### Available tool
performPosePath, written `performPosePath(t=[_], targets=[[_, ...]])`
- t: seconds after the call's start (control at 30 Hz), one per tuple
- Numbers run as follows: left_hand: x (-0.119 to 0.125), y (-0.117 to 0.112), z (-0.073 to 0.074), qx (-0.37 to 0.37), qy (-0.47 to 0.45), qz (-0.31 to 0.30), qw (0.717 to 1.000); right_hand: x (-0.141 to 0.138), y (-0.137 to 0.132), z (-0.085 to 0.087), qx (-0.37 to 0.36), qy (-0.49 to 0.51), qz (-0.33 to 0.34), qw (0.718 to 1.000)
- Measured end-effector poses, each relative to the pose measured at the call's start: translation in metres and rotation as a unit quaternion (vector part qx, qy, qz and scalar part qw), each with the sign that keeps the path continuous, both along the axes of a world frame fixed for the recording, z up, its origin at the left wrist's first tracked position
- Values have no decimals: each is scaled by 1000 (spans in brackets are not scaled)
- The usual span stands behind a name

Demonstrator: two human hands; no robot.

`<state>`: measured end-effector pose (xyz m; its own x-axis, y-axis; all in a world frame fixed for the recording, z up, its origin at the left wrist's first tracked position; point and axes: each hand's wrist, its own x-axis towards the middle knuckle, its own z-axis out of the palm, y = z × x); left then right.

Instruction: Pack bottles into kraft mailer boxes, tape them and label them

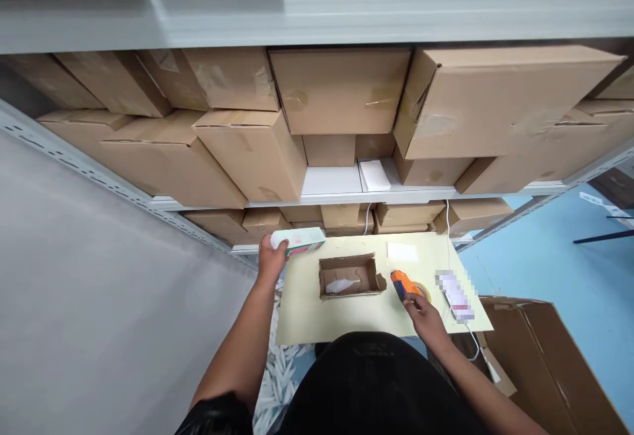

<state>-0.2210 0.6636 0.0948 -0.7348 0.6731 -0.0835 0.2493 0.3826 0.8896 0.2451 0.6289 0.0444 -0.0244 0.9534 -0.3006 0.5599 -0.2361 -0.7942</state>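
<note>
My left hand (272,260) is closed around one end of a slim white-and-green box (300,239), held over the back left corner of the pale yellow tabletop (302,319). My right hand (424,316) grips an orange tape dispenser (405,282) with a dark blue part; a yellowish tape roll shows at its right side. Between the hands stands an open-topped brown cardboard box (351,294) with a torn right edge. Inside it lies a whitish, translucent piece (341,286) whose kind I cannot make out.
A white slip (401,252) lies toward the table's back. At its right is a blurred flat device (456,298) with a white cable. Shelves (317,16) of cardboard boxes rise behind. A large open carton (549,356) stands right, and white paper strips (278,382) cover the floor at left.
</note>
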Motion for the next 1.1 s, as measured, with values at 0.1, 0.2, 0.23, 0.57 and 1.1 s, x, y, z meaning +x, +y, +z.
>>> performPosePath(t=[0.1,0.2,0.23,0.57,1.1], targets=[[21,-38,27,115,-161,0,980,-20,22,27,60,13,71,996],[63,-64,45,156,-241,-33,957,-52,42,56,55,93,98,989],[78,-68,47,157,-257,-41,953,-64,47,64,28,128,103,986],[139,-66,16,14,-91,-135,987,-95,51,73,1,-57,166,984],[119,-60,-17,-256,212,-293,896,-105,64,23,-28,-237,184,954]])
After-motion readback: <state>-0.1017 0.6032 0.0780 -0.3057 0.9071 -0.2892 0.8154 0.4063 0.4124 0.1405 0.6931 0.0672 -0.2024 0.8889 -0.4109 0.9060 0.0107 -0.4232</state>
